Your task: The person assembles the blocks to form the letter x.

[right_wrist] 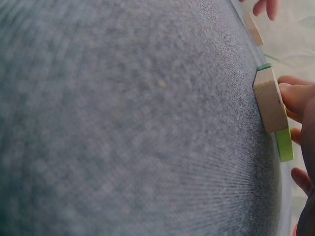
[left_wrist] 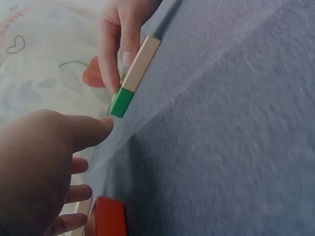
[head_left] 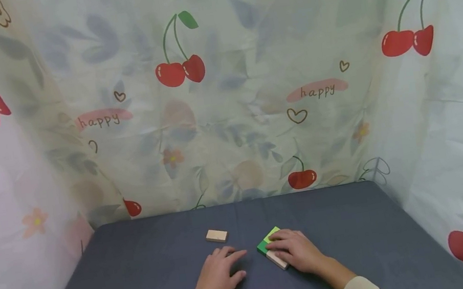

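My right hand [head_left: 297,251] rests its fingers on a small group of flat blocks lying together on the table. The group has a light green block [head_left: 273,232], a dark green block [head_left: 262,247] and a plain wooden block [head_left: 277,260]. In the right wrist view the thumb touches the wooden block [right_wrist: 269,98]. To the left, my left hand [head_left: 216,277] hovers with fingers spread and nothing in them. Beyond its fingertips lies another plain wooden block [head_left: 216,235]. A red block [left_wrist: 110,216] shows below the left fingers in the left wrist view.
Dark grey cloth covers the table [head_left: 143,275]. A printed curtain [head_left: 224,91] with cherries and flowers hangs along the back and both sides, close to the table edges.
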The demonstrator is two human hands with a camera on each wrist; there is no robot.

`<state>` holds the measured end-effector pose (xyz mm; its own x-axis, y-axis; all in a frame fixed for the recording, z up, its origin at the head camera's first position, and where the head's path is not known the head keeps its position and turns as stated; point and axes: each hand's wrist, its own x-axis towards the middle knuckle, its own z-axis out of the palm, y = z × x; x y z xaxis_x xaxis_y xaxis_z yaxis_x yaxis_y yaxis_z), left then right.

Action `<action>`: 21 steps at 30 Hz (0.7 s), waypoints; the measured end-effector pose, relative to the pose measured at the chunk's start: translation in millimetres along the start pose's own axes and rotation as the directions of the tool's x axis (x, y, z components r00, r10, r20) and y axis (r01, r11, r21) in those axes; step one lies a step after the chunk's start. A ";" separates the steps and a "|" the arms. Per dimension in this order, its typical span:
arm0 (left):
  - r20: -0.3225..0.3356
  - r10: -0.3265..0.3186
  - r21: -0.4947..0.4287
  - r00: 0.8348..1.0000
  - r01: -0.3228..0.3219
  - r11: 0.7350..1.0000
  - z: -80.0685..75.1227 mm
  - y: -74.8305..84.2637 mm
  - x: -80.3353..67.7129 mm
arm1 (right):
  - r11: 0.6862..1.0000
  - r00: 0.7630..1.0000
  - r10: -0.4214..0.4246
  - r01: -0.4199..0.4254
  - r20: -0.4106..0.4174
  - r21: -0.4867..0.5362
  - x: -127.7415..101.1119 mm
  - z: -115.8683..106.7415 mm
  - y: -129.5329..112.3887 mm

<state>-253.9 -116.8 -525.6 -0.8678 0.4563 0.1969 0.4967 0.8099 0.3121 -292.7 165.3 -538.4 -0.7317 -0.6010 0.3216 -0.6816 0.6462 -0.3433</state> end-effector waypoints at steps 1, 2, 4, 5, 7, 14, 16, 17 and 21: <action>0.003 -0.001 0.007 1.000 0.001 1.000 -0.1 -1.4 -1.2 | 1.000 1.000 0.002 -0.002 0.002 0.000 -0.3 0.0 -0.1; 0.005 -0.003 0.012 1.000 0.003 1.000 -0.2 -2.6 -2.5 | 1.000 1.000 0.005 -0.005 0.002 0.003 -0.6 0.2 -0.1; 0.008 -0.001 0.019 1.000 0.001 1.000 -0.7 -4.5 -5.0 | 1.000 1.000 0.005 -0.005 0.000 0.008 -1.0 0.2 -0.5; 0.009 -0.002 0.022 1.000 0.002 1.000 -0.9 -5.2 -6.2 | 1.000 1.000 0.004 -0.004 0.000 0.012 -1.0 0.3 -0.7; 0.015 -0.005 0.025 1.000 0.005 1.000 -1.2 -6.6 -8.2 | 1.000 1.000 0.001 -0.001 -0.002 0.017 -1.0 0.6 -1.1; 0.079 -0.025 0.033 0.997 0.022 0.999 -5.6 -7.3 -12.7 | 1.000 1.000 0.007 -0.007 -0.004 0.015 -1.3 0.8 -1.4; 0.083 -0.020 0.040 0.996 0.017 0.999 -7.1 -7.3 -14.1 | 1.000 1.000 0.007 -0.007 -0.009 0.013 -1.2 0.2 -1.3; 0.086 -0.019 0.044 0.996 0.015 0.999 -7.7 -7.3 -15.0 | 1.000 1.000 0.007 -0.006 -0.010 0.015 -1.1 -0.1 -1.3; 0.112 -0.015 0.060 0.994 0.008 0.998 -9.0 -8.9 -18.6 | 0.999 1.000 0.007 -0.007 -0.006 0.037 -1.0 -1.2 -1.3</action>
<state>-242.0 -135.8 -523.6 -0.8713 0.4829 0.0869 0.4879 0.8341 0.2573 -291.0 165.6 -537.1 -0.7364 -0.5938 0.3241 -0.6762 0.6323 -0.3781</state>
